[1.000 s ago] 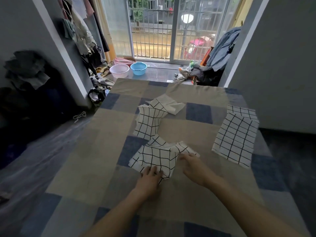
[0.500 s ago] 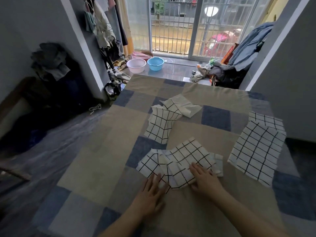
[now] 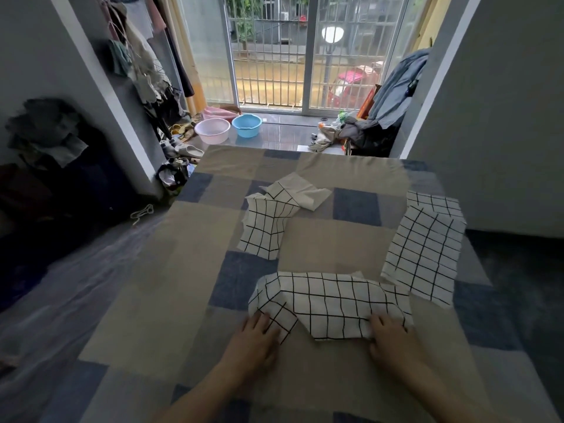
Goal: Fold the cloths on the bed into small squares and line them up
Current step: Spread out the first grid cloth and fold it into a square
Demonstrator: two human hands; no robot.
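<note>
A white cloth with a black grid (image 3: 332,303) lies spread sideways on the patchwork bed (image 3: 189,270) just in front of me. My left hand (image 3: 256,340) holds its near left corner and my right hand (image 3: 387,337) pinches its near right edge. Farther back lies a crumpled grid cloth (image 3: 265,227) with a plain beige cloth (image 3: 302,190) over its top. At the right, a flat grid cloth (image 3: 424,254) rests on another one (image 3: 436,203) that peeks out behind it.
The bed ends at a tiled floor with a pink basin (image 3: 212,131) and a blue basin (image 3: 247,125) before a barred glass door. Clothes hang at the left wall (image 3: 143,68); a pile of clothes (image 3: 375,123) sits at the right. A grey wall (image 3: 503,117) borders the right side.
The bunched cloth under my hands has been pulled open sideways into a wide strip. My hands have moved apart to its two near corners. The camera has tilted a little.
</note>
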